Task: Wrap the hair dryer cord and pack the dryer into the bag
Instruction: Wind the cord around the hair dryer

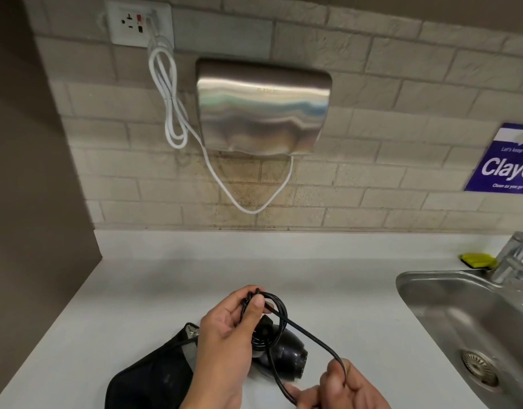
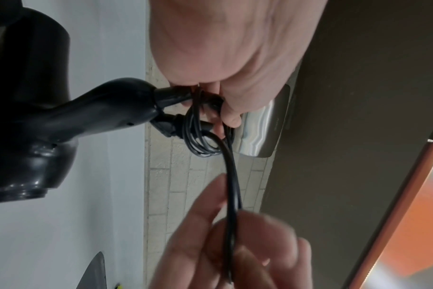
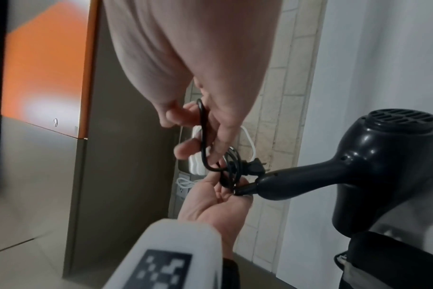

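Observation:
A black hair dryer (image 1: 286, 354) lies on the white counter (image 1: 136, 290), its handle rising toward my left hand (image 1: 251, 302). That hand grips several coils of the black cord (image 1: 313, 336) at the handle end. The coil (image 2: 205, 142) hangs below its fingers, with the plug (image 3: 256, 166) beside it. My right hand (image 1: 339, 376) pinches a doubled loop of cord (image 3: 203, 136) drawn out from the coil, low and to the right. A black bag (image 1: 154, 376) lies flat left of the dryer, partly under my left forearm.
A steel sink (image 1: 425, 283) with a tap (image 1: 513, 258) and a yellow sponge (image 1: 478, 259) takes up the right side. A steel hand dryer (image 1: 263, 107) and its white cable (image 1: 171, 113) hang on the tiled wall. A brown wall (image 1: 33, 202) closes the left.

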`<state>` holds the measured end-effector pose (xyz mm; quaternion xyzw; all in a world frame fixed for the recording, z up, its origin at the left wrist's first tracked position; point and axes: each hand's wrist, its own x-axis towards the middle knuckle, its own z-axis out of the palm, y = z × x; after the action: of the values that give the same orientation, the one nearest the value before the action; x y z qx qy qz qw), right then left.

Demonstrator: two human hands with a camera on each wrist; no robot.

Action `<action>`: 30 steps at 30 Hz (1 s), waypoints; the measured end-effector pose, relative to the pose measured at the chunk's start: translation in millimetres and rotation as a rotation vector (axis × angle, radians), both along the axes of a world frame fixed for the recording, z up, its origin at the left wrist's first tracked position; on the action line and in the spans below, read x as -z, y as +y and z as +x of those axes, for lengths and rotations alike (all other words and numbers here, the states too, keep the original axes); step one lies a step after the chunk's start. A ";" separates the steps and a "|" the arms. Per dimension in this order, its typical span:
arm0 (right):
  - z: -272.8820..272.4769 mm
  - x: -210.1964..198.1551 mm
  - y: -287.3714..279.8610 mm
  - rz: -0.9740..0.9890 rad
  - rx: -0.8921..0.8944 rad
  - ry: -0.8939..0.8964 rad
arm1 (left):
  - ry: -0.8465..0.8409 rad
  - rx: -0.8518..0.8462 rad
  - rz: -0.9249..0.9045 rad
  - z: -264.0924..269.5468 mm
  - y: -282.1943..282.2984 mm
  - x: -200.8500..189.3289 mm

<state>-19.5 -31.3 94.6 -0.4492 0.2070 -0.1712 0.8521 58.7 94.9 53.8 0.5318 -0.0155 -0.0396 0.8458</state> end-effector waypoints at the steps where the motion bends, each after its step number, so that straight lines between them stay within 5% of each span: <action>1: 3.1 5.7 -6.6 0.128 -0.167 -0.249 | 0.003 -0.004 -0.003 0.6 0.7 0.9; 4: -4.3 44.5 -20.7 0.245 -0.051 -0.294 | 0.019 -0.001 -0.010 2.0 1.7 2.5; 6: -7.4 54.7 -11.8 0.150 -0.068 -0.427 | 0.013 0.011 -0.005 0.4 1.1 4.0; 10: -12.1 43.5 -1.9 -0.132 -0.361 -0.522 | 0.017 0.055 -0.032 -3.8 -1.2 4.0; 13: -23.9 33.0 -7.1 -0.291 -0.532 -0.367 | 0.026 0.049 -0.052 0.2 2.7 5.2; 20: -22.1 44.2 -13.1 -0.578 -0.235 -0.052 | -0.005 0.033 -0.027 7.7 17.5 11.8; 27: -10.8 40.1 15.8 -0.878 -0.278 0.005 | -0.157 0.041 0.136 2.7 18.3 18.0; 30: -2.1 37.8 18.5 -1.323 -0.196 0.010 | -0.211 0.056 0.206 2.6 16.7 21.5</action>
<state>-21.6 -12.8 56.8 -0.8946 0.0207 -0.1816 0.4077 61.3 111.6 32.3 0.6163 -0.1150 -0.0085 0.7791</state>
